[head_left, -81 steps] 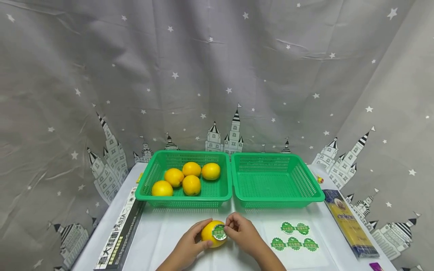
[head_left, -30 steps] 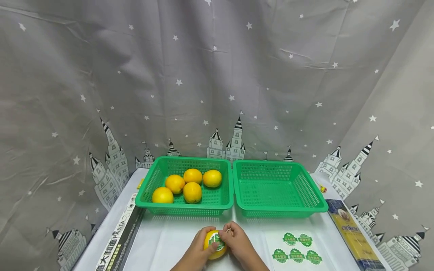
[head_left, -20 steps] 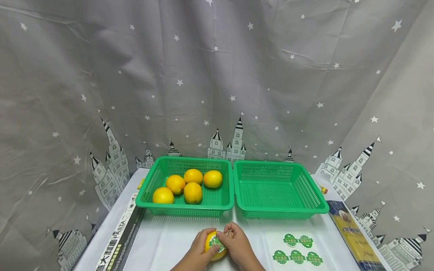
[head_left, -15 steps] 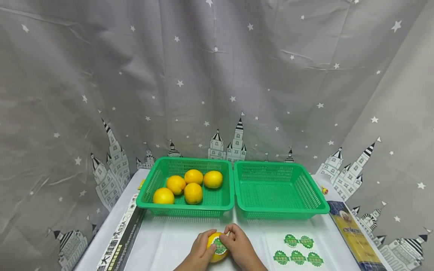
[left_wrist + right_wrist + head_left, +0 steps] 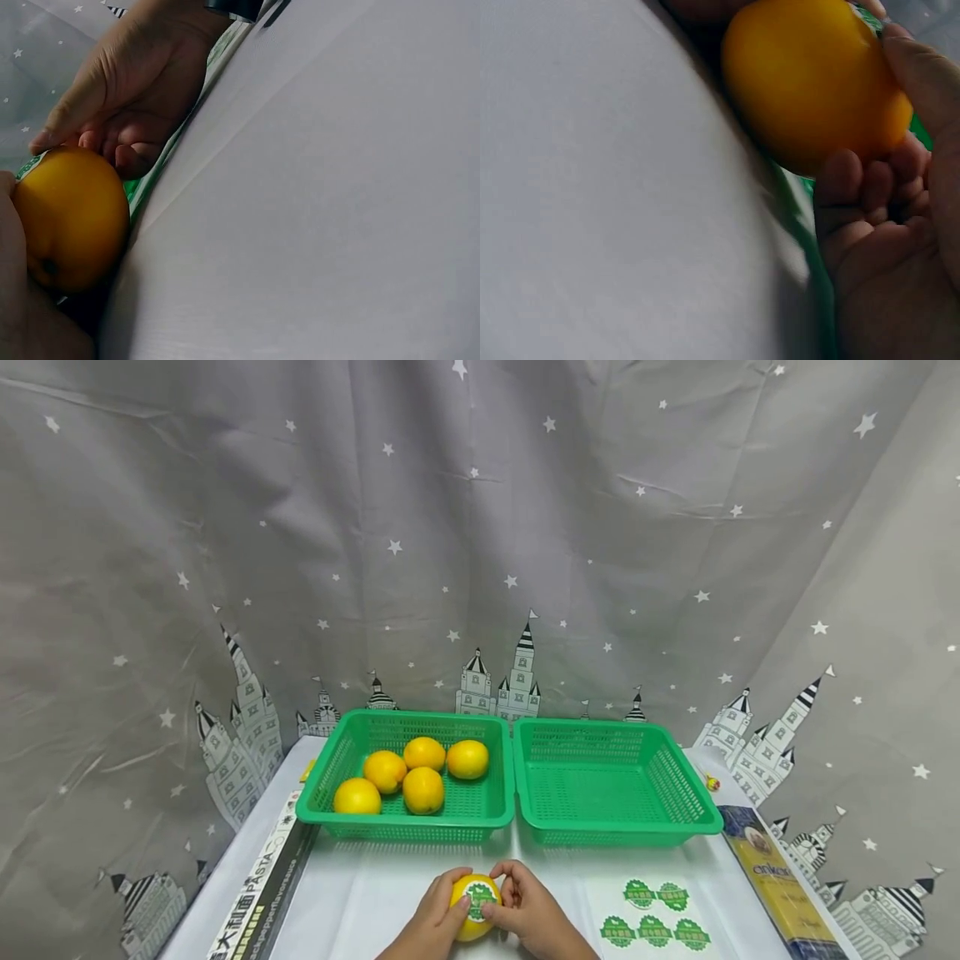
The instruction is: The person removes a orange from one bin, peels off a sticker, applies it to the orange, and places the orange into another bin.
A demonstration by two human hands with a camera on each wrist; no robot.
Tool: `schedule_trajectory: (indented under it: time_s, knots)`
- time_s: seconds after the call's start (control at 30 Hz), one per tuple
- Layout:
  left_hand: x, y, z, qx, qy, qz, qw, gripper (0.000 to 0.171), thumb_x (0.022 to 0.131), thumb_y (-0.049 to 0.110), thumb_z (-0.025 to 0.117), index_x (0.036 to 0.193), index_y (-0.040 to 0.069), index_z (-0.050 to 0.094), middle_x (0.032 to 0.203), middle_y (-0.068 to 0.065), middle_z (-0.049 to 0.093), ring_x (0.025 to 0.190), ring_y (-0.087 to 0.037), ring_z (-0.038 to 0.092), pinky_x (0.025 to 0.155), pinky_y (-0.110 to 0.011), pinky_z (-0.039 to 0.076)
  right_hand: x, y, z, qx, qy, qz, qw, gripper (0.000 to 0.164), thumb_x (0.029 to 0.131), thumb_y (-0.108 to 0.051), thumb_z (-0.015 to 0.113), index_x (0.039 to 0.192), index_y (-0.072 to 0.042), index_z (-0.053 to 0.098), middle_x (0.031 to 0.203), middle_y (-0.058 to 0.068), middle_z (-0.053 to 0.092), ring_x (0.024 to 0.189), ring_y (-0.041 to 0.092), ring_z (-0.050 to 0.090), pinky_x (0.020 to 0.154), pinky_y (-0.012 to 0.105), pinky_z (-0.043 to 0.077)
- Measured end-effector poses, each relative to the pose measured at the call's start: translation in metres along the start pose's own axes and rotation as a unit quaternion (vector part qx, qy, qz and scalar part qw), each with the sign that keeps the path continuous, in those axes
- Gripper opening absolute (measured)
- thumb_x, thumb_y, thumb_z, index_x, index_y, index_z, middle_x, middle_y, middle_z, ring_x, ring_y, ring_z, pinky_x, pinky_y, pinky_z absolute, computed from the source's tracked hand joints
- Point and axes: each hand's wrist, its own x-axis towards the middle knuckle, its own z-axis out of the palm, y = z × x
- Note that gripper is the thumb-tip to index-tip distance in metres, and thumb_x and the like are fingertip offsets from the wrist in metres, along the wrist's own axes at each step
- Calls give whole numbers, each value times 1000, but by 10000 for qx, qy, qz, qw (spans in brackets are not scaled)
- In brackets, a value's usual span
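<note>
Low in the head view, an orange (image 5: 472, 932) is held just over the white table between both hands. A round green-and-white sticker (image 5: 478, 893) lies on its upper face. My left hand (image 5: 431, 920) grips the fruit's left side, its thumb on the sticker's lower left. My right hand (image 5: 531, 912) has its thumb on the sticker's right edge and a fingertip at the fruit's upper right. In the right wrist view the other right fingers curl beneath the orange (image 5: 810, 82). The left wrist view shows the orange (image 5: 75, 217) with its dark stem spot.
Behind stands a green basket (image 5: 405, 821) holding several oranges, beside a second green basket (image 5: 622, 828) with nothing in it. Several green stickers (image 5: 653, 930) lie at right on a pale sheet. A pasta box (image 5: 258, 893) and a pasta packet (image 5: 776, 885) flank the table.
The right hand pinched the sticker's edge against the orange at first; the sticker now lies flatter, turned more upward. The right thumb has slid down to its lower right edge.
</note>
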Motion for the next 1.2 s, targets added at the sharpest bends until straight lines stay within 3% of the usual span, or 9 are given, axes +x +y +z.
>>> schedule_trajectory:
  time_s: [0.13,0.27,0.4,0.5,0.57,0.67,0.83,1.03,1.2]
  knots:
    - [0,-1,2,-37,9,-103,9999,56,113,41,40,152,1,39,143,-19,48,126,-27,49,107,-49,45,-15,-13,-17,-516,-13,-215,9984,50,94,-24,80,132,-5,54,80,-4,51,64,2,47,59,18,44]
    - [1,0,6,-331,-35,-324,9989,61,109,43,51,152,2,38,142,-20,47,123,-30,50,103,-52,47,-37,-41,-69,-1489,778,-297,9853,40,94,-26,78,124,-7,60,81,-2,56,67,5,53,62,21,50]
    - [3,0,7,-299,134,-493,9982,69,102,46,65,151,4,40,137,-18,50,116,-27,52,92,-42,50,-50,-64,-155,-3060,2008,-439,9296,45,92,-32,81,125,-8,63,99,9,62,88,22,59,75,35,54]
    - [4,-1,8,-250,223,-556,9979,71,99,47,68,150,5,41,136,-17,52,114,-26,54,88,-39,51,-53,-60,-224,-4133,2561,-372,8730,76,87,-41,85,143,-1,53,129,28,55,117,46,51,94,62,46]
    - [4,-1,8,-203,255,-589,9977,72,99,47,69,150,4,42,135,-17,53,114,-26,54,88,-38,52,-53,-49,-260,-4510,2542,-128,8555,99,83,-46,87,154,4,39,145,38,43,131,60,38,99,77,35]
    - [3,-3,8,-127,290,-552,9980,74,97,46,72,149,3,42,133,-17,54,110,-25,54,86,-36,52,-52,-34,-288,-4419,2104,398,8711,120,83,-46,87,161,10,16,156,45,26,139,67,27,105,82,29]
    - [1,-4,9,14,345,-274,9990,78,91,41,79,147,2,43,130,-14,55,107,-22,54,86,-34,51,-48,-25,-294,-3816,1545,813,9077,128,86,-39,86,159,15,-5,160,48,9,143,69,17,109,81,28]
    - [5,-6,9,200,178,-77,9996,87,82,33,88,147,2,40,133,-14,53,111,-20,54,93,-35,51,-52,-24,-295,-3748,1445,972,9106,125,87,-38,85,156,21,-1,159,48,6,143,69,17,110,80,28]
    - [16,28,-5,316,-293,-132,9990,80,81,36,90,145,11,48,129,-6,60,109,-18,59,92,-39,53,-49,-25,-294,-3616,1407,975,9165,124,86,-37,85,156,19,0,159,47,5,143,68,16,110,80,28]
